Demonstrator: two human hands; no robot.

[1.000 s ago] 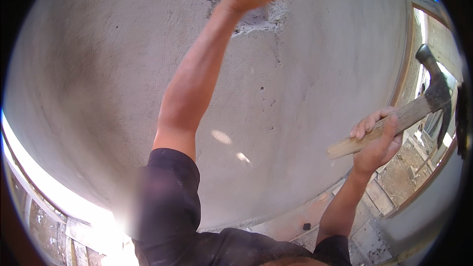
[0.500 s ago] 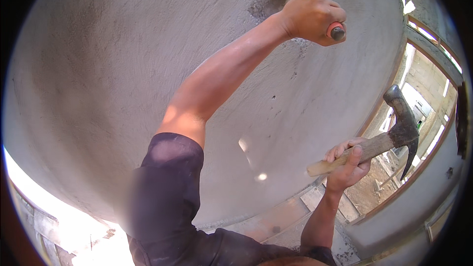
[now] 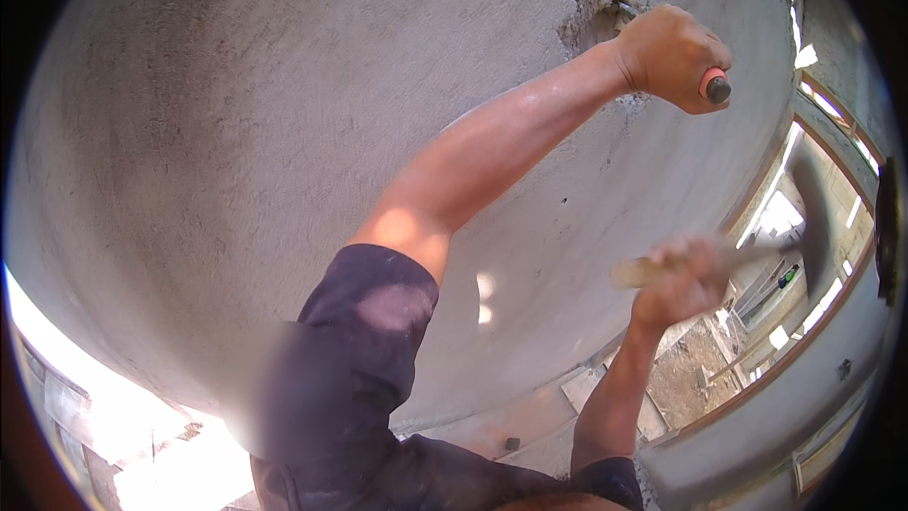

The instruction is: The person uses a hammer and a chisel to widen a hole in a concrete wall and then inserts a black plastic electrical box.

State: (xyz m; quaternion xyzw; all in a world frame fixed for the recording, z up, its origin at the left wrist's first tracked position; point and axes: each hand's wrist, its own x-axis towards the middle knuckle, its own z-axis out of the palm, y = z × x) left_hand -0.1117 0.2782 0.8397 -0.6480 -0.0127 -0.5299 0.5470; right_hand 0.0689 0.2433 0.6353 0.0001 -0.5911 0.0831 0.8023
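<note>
My left hand (image 3: pixel 673 59) is wrapped round a chisel (image 3: pixel 716 88) with an orange-red grip and a dark butt end facing me. Its metal blade shows only in part beyond the knuckles, at a rough, chipped hole (image 3: pixel 584 21) in the grey plastered wall (image 3: pixel 312 114). Lower down and to the right, my right hand (image 3: pixel 683 286) grips the wooden handle of a claw hammer (image 3: pixel 636 273). The hammer's dark head is smeared by motion and stands apart from the chisel.
At the right, a wood-framed opening (image 3: pixel 728 380) in the wall shows bare ground, planks and bright daylight beyond. A small dark lump (image 3: pixel 512 443) lies on the floor below. Strong sunlight (image 3: pixel 142 426) falls at the lower left.
The hammer has swung from a sharp, still pose into a blur, its head tipping away to the right. My left hand keeps its grip at the hole; the whole view has shifted.
</note>
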